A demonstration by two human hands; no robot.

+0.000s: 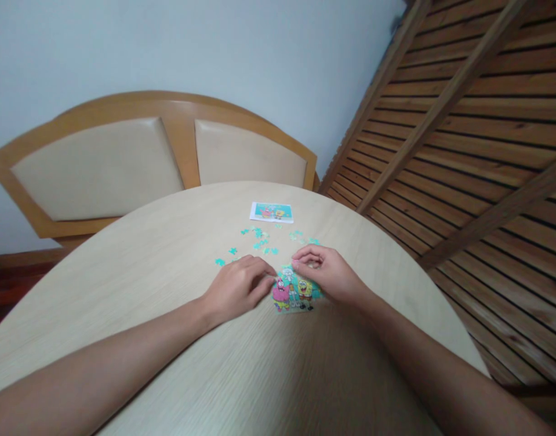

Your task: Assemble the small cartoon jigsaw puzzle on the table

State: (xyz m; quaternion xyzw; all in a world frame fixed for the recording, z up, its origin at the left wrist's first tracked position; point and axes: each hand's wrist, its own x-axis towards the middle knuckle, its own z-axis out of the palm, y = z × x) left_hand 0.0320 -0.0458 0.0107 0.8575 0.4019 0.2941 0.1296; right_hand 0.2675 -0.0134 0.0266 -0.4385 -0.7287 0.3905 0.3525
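Note:
A partly joined jigsaw puzzle [292,297] lies flat on the round table, showing a pink starfish figure, a pale figure in the middle and a yellow sponge figure. At its left edge rests my left hand [241,284], its fingers curled and the thumb and index tips close together on the edge. My right hand [330,272] is over the upper right part of the puzzle, thumb and index pinched at its top edge. Whatever lies between those right fingertips is too small to make out. Part of the puzzle is hidden beneath the right hand.
Several loose teal puzzle pieces [260,244] are scattered beyond the hands. Farther back lies a picture sheet [272,212] with the same figures. The pale wood table [169,254] has a padded bench [151,163] behind it and a slatted wooden panel [469,151] on the right.

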